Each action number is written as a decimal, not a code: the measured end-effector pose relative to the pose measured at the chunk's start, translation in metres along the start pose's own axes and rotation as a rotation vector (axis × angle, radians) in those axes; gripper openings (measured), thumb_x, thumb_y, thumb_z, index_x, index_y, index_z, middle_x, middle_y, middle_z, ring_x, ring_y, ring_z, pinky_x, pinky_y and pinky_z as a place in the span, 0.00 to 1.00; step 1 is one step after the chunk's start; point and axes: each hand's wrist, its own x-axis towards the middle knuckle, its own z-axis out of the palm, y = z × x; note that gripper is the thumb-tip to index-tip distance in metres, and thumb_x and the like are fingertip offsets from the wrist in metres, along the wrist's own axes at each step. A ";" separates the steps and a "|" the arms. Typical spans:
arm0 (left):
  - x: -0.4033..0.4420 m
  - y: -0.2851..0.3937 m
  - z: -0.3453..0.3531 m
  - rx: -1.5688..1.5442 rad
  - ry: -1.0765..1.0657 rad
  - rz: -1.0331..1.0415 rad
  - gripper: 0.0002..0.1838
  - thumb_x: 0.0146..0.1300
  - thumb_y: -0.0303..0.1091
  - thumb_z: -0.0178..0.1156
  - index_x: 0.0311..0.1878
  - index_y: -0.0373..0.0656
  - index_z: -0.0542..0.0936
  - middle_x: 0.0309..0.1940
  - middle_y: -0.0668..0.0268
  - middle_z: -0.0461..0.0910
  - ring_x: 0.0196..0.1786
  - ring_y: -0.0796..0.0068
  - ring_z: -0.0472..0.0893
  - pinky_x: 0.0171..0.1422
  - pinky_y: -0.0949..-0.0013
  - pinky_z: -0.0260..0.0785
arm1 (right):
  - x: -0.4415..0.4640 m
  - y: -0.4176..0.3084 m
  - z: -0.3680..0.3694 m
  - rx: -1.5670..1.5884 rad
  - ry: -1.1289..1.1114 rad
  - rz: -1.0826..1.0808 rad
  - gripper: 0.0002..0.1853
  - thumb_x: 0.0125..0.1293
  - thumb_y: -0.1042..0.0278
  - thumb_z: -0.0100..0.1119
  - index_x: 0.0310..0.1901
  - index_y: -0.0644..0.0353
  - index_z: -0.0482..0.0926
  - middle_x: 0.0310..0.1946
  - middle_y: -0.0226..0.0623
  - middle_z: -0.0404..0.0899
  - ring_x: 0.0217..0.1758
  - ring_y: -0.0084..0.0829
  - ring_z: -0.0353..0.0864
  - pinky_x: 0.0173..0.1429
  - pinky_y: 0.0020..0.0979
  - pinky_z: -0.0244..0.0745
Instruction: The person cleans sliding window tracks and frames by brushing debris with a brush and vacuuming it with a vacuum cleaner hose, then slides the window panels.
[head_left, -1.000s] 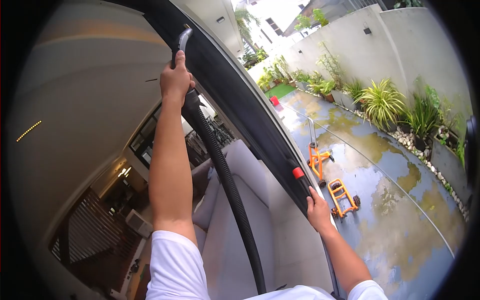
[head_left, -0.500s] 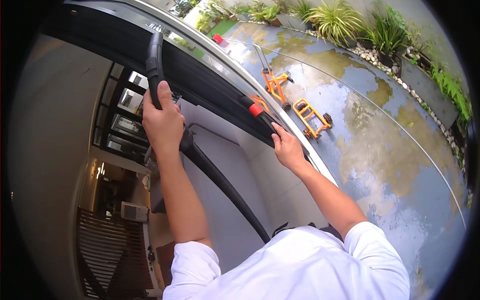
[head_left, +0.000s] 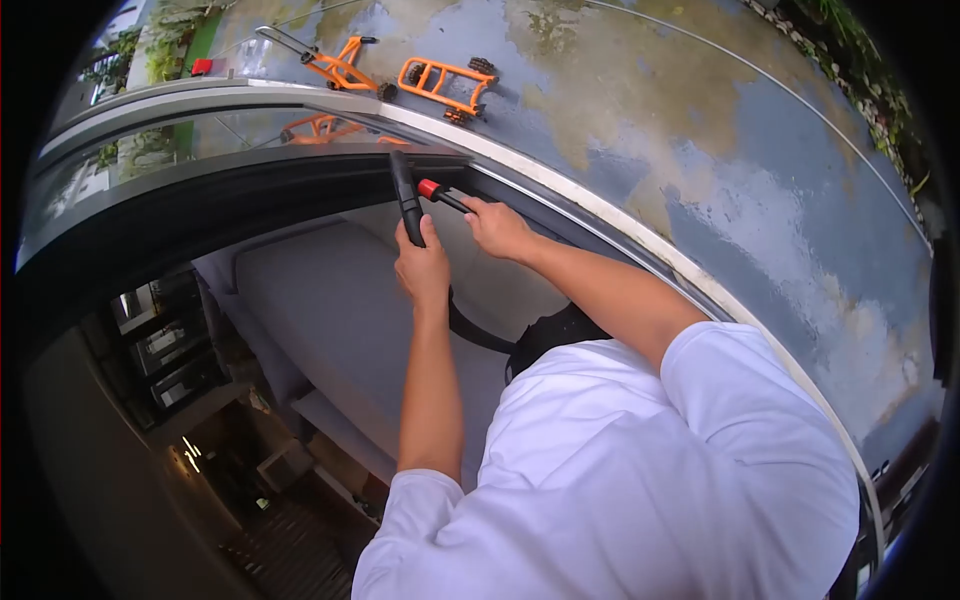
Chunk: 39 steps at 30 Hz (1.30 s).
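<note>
My left hand is wrapped around the black vacuum wand, whose tip reaches the dark frame along the glass. A black ribbed hose runs from below that hand back toward my body. Close to its right, my right hand grips a brush with a black handle and a red band. The brush's head points at the wand, near the corner of the frame; its bristles cannot be made out clearly. A small gap shows between the brush and the wand.
A grey sofa lies below the frame on the indoor side. Beyond the white sill, orange wheeled frames stand on the wet patio. A thin line crosses the patio.
My view has swung to the right and downward. Both hands have come closer together, bringing the wand tip near the brush at the frame's corner. Each hand keeps its hold.
</note>
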 end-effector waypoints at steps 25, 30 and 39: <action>0.119 -0.036 0.175 0.316 -0.467 0.022 0.35 0.74 0.63 0.51 0.70 0.44 0.75 0.55 0.45 0.85 0.60 0.42 0.83 0.64 0.46 0.74 | -0.078 0.130 -0.107 -0.307 -0.079 0.458 0.21 0.78 0.60 0.53 0.66 0.58 0.78 0.53 0.58 0.84 0.60 0.58 0.82 0.64 0.51 0.75; 0.100 -0.045 0.153 0.291 -0.481 -0.037 0.37 0.73 0.67 0.50 0.71 0.47 0.75 0.60 0.46 0.83 0.65 0.42 0.80 0.69 0.47 0.71 | -0.097 0.151 -0.107 -0.245 0.036 0.490 0.21 0.78 0.60 0.54 0.67 0.60 0.78 0.53 0.59 0.84 0.60 0.57 0.82 0.66 0.48 0.74; 0.044 -0.079 0.101 0.006 -0.462 -0.085 0.34 0.72 0.66 0.57 0.44 0.36 0.83 0.28 0.55 0.84 0.32 0.57 0.87 0.41 0.56 0.77 | -0.053 0.131 -0.037 0.386 -0.072 0.794 0.13 0.80 0.57 0.53 0.44 0.59 0.78 0.32 0.37 0.80 0.31 0.33 0.79 0.38 0.39 0.76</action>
